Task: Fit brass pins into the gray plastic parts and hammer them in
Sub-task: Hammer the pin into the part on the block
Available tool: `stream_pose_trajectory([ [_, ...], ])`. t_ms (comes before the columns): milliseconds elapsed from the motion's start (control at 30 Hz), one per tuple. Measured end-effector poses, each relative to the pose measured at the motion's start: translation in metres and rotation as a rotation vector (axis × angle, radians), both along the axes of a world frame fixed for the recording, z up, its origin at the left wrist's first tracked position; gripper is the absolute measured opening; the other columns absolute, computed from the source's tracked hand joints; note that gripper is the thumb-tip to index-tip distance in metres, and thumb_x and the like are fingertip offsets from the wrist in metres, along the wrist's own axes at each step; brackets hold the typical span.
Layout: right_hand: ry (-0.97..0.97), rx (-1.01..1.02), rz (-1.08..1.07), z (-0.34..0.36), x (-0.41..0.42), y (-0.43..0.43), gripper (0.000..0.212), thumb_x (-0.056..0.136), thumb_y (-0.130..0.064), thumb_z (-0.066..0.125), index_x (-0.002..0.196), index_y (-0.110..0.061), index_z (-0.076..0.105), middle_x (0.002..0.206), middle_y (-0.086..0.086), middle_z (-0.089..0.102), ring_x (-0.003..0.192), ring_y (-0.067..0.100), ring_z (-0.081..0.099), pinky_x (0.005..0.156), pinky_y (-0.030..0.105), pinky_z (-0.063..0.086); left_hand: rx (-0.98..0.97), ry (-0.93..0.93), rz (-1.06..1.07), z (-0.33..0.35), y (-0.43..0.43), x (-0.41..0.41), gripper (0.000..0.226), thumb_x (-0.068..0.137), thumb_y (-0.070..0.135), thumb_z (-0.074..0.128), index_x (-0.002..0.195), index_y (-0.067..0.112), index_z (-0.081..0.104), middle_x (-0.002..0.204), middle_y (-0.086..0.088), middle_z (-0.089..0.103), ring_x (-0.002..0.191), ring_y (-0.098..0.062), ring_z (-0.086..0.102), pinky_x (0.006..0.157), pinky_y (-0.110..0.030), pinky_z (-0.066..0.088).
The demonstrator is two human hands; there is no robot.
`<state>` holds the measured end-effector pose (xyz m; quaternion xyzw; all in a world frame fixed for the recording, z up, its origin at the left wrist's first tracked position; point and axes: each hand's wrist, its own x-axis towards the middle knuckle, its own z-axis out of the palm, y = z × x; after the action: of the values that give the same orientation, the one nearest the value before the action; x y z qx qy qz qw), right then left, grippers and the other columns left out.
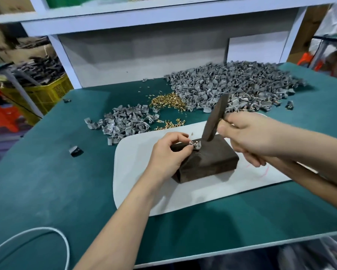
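I see the gray plastic part (195, 146) just below the middle of the frame, sitting on the top face of a dark block (208, 162). The left hand (169, 151) pinches it, fingers (183, 136) curled narrowly round its left side. Whether a pin is seated in it is too small for me to tell. Just to the right, the right hand (249, 137) grips a hammer (215, 117), fingers wrapped tight round the handle. The dark head stands tilted, its lower end at the block's far edge beside the part. The block rests on a white mat (136, 172) on the green table (47, 172). Above centre lie loose brass pins (167, 103), with a large pile of gray parts (231, 86) to their right and a smaller pile (124, 121) to the left. A white cable (47, 229) loops in the lower left.
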<state>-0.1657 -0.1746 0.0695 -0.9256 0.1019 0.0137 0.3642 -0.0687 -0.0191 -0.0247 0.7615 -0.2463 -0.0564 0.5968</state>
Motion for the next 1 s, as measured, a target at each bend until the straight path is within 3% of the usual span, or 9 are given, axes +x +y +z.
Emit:
stream_pose_trajectory([
  [133,-0.034,-0.198,0.017,-0.005,0.008,0.017,0.028,0.1,-0.028,0.032,0.08,-0.009,0.039,0.056,0.021,0.055,0.035,0.031,0.053,0.03,0.024,0.037,0.0,-0.004,0.013,0.0,0.0,0.001,0.011,0.08,0.002,0.07,0.075,0.011,0.066,0.099,-0.004,0.067,0.096,-0.02,0.063,0.092,-0.033,0.049],
  [367,-0.137,-0.311,-0.054,0.005,0.013,0.014,0.031,0.099,-0.03,0.031,0.077,-0.01,0.041,0.058,0.01,0.051,0.025,0.02,0.048,0.028,0.018,0.032,0.0,0.029,0.006,0.0,0.0,0.003,0.018,0.081,0.004,0.068,0.071,0.018,0.066,0.093,-0.001,0.071,0.09,-0.017,0.066,0.089,-0.036,0.051],
  [467,-0.054,-0.431,-0.033,-0.003,0.011,0.022,0.031,0.101,-0.03,0.031,0.075,-0.013,0.036,0.067,0.007,0.051,0.03,0.017,0.046,0.026,0.014,0.028,-0.008,0.046,-0.019,0.0,0.002,0.004,0.024,0.081,0.001,0.068,0.067,0.02,0.062,0.095,-0.003,0.071,0.091,-0.019,0.066,0.092,-0.039,0.051],
  [600,-0.097,-0.435,-0.038,0.005,0.012,0.015,0.028,0.1,-0.027,0.034,0.077,-0.012,0.04,0.066,0.008,0.05,0.025,0.018,0.049,0.027,0.021,0.034,-0.027,0.042,-0.052,0.001,0.005,0.005,0.023,0.081,-0.001,0.068,0.068,0.016,0.062,0.093,-0.002,0.069,0.09,-0.02,0.065,0.093,-0.038,0.051],
  [667,-0.115,-0.488,-0.031,0.005,0.011,0.019,0.024,0.1,-0.026,0.033,0.084,-0.01,0.043,0.068,0.003,0.048,0.04,0.024,0.057,0.032,0.022,0.038,-0.02,0.029,-0.062,0.002,0.005,0.005,0.021,0.082,0.0,0.069,0.069,0.016,0.063,0.092,-0.002,0.069,0.088,-0.018,0.066,0.091,-0.034,0.052],
  [733,0.005,-0.56,0.028,-0.002,0.01,0.028,0.022,0.1,-0.027,0.032,0.088,-0.013,0.043,0.07,0.001,0.044,0.047,0.02,0.051,0.033,0.017,0.038,-0.038,0.032,-0.057,0.003,0.006,0.005,0.022,0.082,-0.001,0.068,0.069,0.016,0.065,0.088,0.0,0.069,0.083,-0.011,0.064,0.087,-0.03,0.051],
  [833,0.003,-0.572,0.061,0.007,0.011,0.028,0.032,0.101,-0.024,0.031,0.072,-0.016,0.038,0.073,0.009,0.048,0.032,0.015,0.045,0.025,0.015,0.029,-0.014,-0.001,-0.062,0.003,0.008,0.006,0.023,0.081,-0.001,0.07,0.067,0.018,0.065,0.091,-0.003,0.066,0.085,-0.014,0.063,0.089,-0.032,0.051],
  [900,-0.089,-0.497,0.005,0.016,0.016,0.021,0.032,0.1,-0.027,0.033,0.07,-0.018,0.034,0.071,0.008,0.047,0.03,0.019,0.051,0.025,0.019,0.031,-0.001,-0.011,-0.056,0.003,0.007,0.006,0.022,0.081,0.0,0.069,0.068,0.018,0.064,0.093,-0.004,0.067,0.086,-0.015,0.063,0.09,-0.035,0.051],
  [1000,-0.017,-0.436,0.003,0.007,0.017,0.022,0.031,0.1,-0.028,0.034,0.073,-0.014,0.038,0.074,0.008,0.047,0.023,0.017,0.048,0.026,0.018,0.029,0.023,-0.024,-0.04,0.002,0.006,0.005,0.021,0.081,0.0,0.068,0.07,0.018,0.063,0.093,-0.004,0.066,0.085,-0.017,0.064,0.088,-0.037,0.052],
])
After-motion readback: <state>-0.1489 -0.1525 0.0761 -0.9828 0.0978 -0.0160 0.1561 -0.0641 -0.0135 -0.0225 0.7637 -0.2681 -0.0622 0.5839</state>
